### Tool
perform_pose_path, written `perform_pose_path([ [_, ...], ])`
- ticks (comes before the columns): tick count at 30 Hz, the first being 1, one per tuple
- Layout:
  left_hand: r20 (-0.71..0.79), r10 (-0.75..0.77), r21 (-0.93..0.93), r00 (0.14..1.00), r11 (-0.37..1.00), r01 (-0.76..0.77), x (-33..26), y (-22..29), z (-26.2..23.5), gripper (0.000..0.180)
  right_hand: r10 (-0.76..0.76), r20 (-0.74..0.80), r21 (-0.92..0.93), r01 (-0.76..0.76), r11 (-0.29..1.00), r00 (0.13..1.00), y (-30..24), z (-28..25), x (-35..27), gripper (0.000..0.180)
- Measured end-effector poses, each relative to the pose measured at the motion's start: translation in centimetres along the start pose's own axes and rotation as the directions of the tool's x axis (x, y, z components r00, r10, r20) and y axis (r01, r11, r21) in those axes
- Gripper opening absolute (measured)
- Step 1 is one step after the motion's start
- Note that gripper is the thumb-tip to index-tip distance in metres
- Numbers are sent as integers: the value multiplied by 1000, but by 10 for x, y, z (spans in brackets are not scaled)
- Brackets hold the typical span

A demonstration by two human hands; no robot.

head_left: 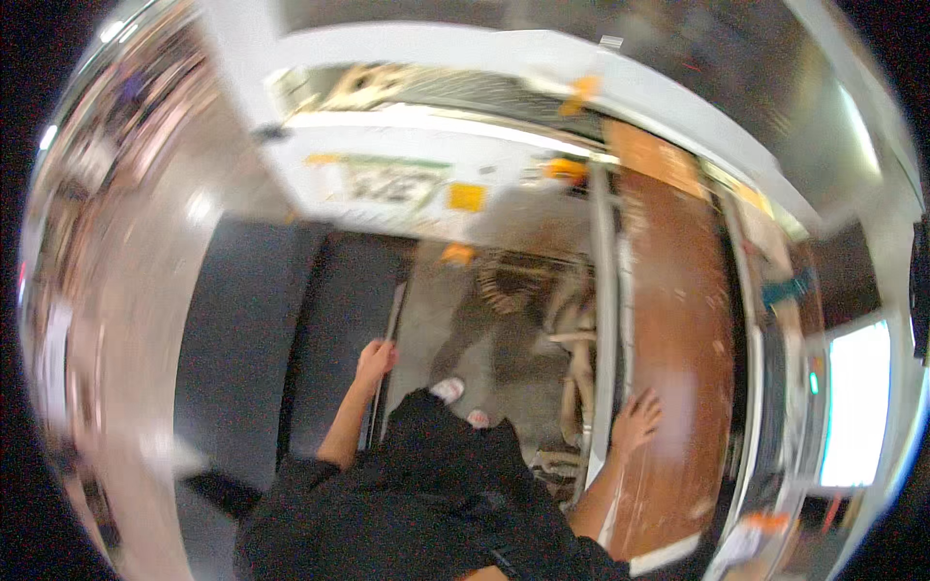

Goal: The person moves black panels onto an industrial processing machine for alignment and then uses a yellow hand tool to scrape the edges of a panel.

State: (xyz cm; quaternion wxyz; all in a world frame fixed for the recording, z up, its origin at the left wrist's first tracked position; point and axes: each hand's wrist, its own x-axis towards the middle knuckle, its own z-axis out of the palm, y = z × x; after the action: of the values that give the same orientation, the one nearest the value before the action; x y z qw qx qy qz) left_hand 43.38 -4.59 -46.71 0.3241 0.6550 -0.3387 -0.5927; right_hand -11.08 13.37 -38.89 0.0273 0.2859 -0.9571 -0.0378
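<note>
To the left, my left hand is closed at the long edge of a dark grey panel, its fingers curled over the rim. A second dark grey panel lies beside it, further left. On the right, my right hand rests with spread fingers on a long, reddish-brown surface, near its metal-edged left side. Nothing shows in that hand. Motion blur softens much of the picture.
A white machine housing with a yellow square label stands ahead. Cables or hoses lie on the concrete floor beside the brown surface. A lit screen is at far right. Blurred stacks stand far left.
</note>
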Motion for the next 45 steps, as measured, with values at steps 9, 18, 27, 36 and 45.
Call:
perform_pose_path([
  [9, -198, 30, 68, 980, 998, -17, -124, -88, 2, 36, -97, -158, -126, 77, 989, 983, -35, 40, 50, 71],
  [18, -498, -85, 17, 863, 994, 107, -290, -197, -48, 38, -94, -170, 5, 97, 995, 981, -80, 54, 102, 73],
  [27, -748, -485, -519, 453, 853, 58, -392, -230, -131, 34, -604, 294, 854, 80, 515, 741, -385, 2, -100, 63],
  [36, -735, -511, -474, 445, 857, 201, -343, -310, -204, 30, -641, 765, 630, 269, 729, -55, -486, 138, -285, 72],
  [45, -788, -536, -302, 303, 765, 568, -245, -459, -267, 26, -449, 893, 435, 231, 870, 10, -538, 351, -358, 51],
])
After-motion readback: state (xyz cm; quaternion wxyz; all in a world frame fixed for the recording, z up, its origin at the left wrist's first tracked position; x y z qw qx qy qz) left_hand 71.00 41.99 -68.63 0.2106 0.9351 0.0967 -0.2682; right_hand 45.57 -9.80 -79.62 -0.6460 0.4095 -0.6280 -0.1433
